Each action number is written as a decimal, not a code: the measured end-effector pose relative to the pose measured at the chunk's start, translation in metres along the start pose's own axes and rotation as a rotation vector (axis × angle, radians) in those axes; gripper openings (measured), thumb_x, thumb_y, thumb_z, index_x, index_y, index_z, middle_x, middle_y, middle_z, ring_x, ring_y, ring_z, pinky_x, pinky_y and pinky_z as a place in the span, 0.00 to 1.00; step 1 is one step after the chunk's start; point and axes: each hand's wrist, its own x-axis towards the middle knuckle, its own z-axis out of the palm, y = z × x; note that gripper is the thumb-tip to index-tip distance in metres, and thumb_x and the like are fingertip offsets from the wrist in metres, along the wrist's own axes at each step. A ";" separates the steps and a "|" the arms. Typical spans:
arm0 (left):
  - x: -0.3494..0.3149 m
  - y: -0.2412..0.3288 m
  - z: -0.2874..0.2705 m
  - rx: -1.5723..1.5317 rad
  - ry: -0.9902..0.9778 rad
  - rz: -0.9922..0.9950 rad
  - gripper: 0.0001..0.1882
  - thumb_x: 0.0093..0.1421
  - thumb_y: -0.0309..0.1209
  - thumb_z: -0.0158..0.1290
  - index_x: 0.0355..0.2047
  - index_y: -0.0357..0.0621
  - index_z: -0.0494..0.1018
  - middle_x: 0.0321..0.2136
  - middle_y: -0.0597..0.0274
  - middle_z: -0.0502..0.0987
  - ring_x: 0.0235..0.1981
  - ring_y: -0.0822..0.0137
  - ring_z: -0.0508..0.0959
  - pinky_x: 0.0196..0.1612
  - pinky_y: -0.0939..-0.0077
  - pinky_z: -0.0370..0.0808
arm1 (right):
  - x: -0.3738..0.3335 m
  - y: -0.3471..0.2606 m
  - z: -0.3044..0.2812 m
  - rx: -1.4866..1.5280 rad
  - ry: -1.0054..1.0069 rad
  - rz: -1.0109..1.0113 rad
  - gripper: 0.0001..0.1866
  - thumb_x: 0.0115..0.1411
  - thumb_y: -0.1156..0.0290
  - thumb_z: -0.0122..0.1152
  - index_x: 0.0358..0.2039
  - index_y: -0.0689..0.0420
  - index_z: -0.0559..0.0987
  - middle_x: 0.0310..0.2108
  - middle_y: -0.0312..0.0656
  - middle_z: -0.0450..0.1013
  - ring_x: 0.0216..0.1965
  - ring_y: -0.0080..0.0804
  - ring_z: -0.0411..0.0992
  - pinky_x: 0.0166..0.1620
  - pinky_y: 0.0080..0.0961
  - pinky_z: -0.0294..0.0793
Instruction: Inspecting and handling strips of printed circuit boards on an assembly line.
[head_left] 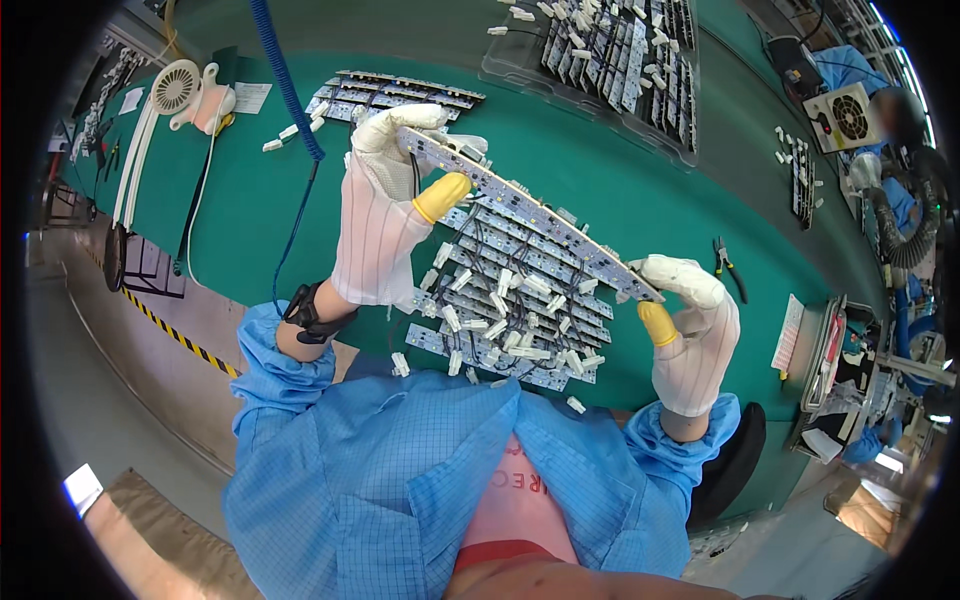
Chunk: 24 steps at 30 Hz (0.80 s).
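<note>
A long narrow circuit board (535, 218) hangs above the bench, tilted with its left end farther away and its right end nearer me. My left hand (390, 205), in a white glove with a yellow thumb cot, grips the left end between thumb and fingers. At the opposite end my right hand (690, 320), gloved the same way, pinches the board. Beneath it lie rows of similar circuit boards (510, 262), with short black wires and white plug connectors (528, 352) heaped over their near side. A wrist strap (312, 316) circles my left wrist.
Behind my left hand is another stack of boards (400, 92). A clear tray (640, 130) full of boards stands at the back. Pliers (728, 268) lie right, a small fan (178, 90) far left. A coiled blue cord (285, 90) hangs down left. Another person (885, 120) is at far right.
</note>
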 end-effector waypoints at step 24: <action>-0.001 0.023 -0.020 0.241 -0.185 -0.156 0.28 0.59 0.40 0.56 0.52 0.31 0.68 0.40 0.54 0.79 0.36 0.68 0.81 0.44 0.79 0.73 | 0.020 0.004 -0.006 0.509 0.171 0.381 0.31 0.54 0.50 0.63 0.47 0.64 0.72 0.35 0.41 0.72 0.34 0.28 0.72 0.40 0.25 0.71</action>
